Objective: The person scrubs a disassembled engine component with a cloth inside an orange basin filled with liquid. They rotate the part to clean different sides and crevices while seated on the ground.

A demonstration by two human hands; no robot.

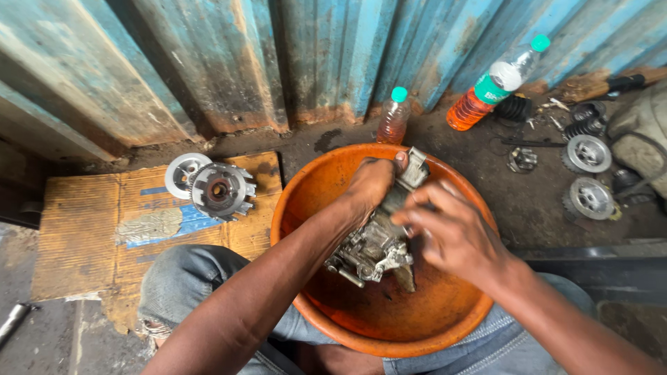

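Note:
A grey metal engine part [375, 243], greasy and many-sided, sits inside an orange plastic basin [313, 180] between my knees. My left hand [372, 184] grips the part's upper end, thumb pressed near its top edge. My right hand [455, 232] lies over the part's right side, blurred, fingers curled against it. Reddish-brown liquid wets the basin's floor. The lower end of the part shows below both hands.
A toothed clutch hub [220, 191] and a round plate [182, 170] lie on flattened cardboard [90, 229] at left. Two bottles of orange liquid [394, 114] [493, 87] stand by the blue corrugated wall [208, 62]. Gears and springs [587, 156] litter the ground at right.

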